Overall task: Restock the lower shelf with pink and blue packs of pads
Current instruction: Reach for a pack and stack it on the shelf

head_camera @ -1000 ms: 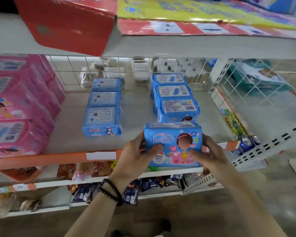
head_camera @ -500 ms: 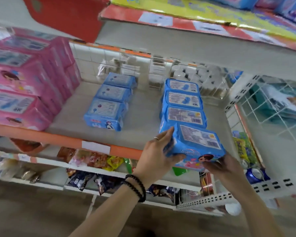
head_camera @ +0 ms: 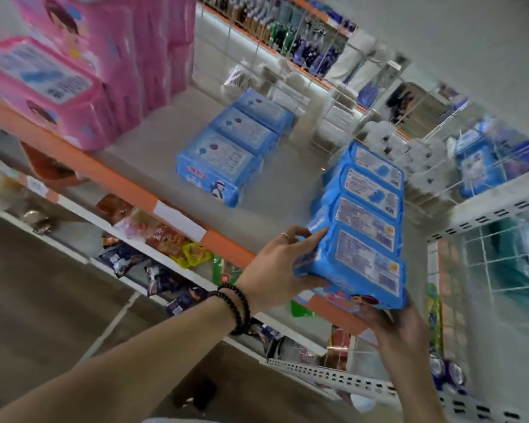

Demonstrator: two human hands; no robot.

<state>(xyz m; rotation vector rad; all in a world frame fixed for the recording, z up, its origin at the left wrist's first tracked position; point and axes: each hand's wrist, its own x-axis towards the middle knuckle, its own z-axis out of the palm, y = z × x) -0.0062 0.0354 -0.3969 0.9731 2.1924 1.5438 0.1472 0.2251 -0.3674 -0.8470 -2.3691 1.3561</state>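
A second ago you held the blue pack point(head_camera: 358, 267) upright in front of the shelf edge point(head_camera: 110, 175), its printed face toward you; now it lies label-up at the front of the right-hand row point(head_camera: 370, 190), touching the pack at its 12 o'clock; your left hand point(head_camera: 275, 273) grips its left side; your right hand point(head_camera: 394, 328) has dropped beneath its 5 o'clock corner.

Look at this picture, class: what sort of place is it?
Most likely a shop aisle: white metal shelving with an orange price-strip edge, rows of identical blue plastic packs of pads, and stacked pink packs.
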